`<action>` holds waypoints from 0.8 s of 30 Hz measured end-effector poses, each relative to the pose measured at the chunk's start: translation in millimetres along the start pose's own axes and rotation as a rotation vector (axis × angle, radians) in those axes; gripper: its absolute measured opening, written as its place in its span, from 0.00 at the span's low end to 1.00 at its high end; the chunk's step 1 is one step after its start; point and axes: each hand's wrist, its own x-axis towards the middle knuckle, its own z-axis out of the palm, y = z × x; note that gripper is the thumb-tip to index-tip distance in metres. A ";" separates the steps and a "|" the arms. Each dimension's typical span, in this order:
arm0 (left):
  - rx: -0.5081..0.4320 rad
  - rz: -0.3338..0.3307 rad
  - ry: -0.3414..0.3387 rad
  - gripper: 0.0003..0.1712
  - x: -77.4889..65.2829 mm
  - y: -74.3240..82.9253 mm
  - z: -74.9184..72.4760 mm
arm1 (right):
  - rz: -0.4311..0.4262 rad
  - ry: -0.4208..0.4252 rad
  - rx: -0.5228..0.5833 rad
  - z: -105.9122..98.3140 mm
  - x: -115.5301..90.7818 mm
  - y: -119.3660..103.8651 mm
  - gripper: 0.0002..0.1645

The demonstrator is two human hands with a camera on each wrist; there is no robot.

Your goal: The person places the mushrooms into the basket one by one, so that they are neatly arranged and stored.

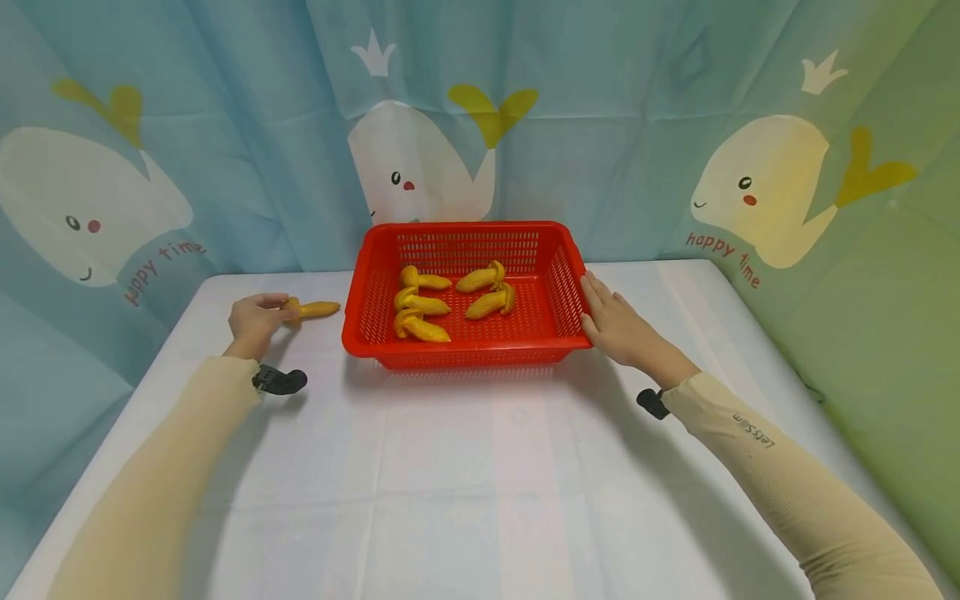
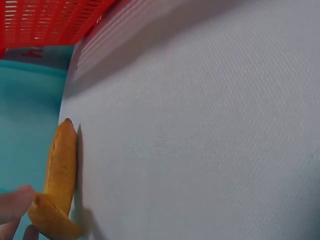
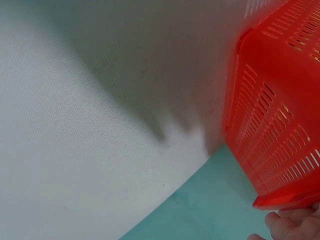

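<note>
My left hand [image 1: 257,321] is at the left of the basket, its thumb and fingertips at the cap end of a yellow-brown mushroom [image 1: 318,309], pinching it. In the left wrist view this mushroom [image 2: 61,165] lies along the table, stem pointing toward the basket. The thumb [image 2: 19,201] touches the cap's edge. A red plastic basket [image 1: 480,345] with slotted walls holds several similar mushrooms [image 1: 425,305], in a left group and a right group. My right hand [image 1: 621,329] rests its straight fingers against the basket's right rim; the right wrist view shows only some fingertips [image 3: 287,225] by the rim.
A white table [image 1: 465,483] lies under everything, its back edge close behind the basket. Behind it hangs a blue curtain [image 1: 285,125] printed with whales; green fabric [image 1: 885,333] hangs at the right.
</note>
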 end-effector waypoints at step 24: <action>0.155 0.241 -0.277 0.42 13.1 -21.3 -15.4 | -0.002 -0.009 -0.003 0.1 1.5 0.2 0.38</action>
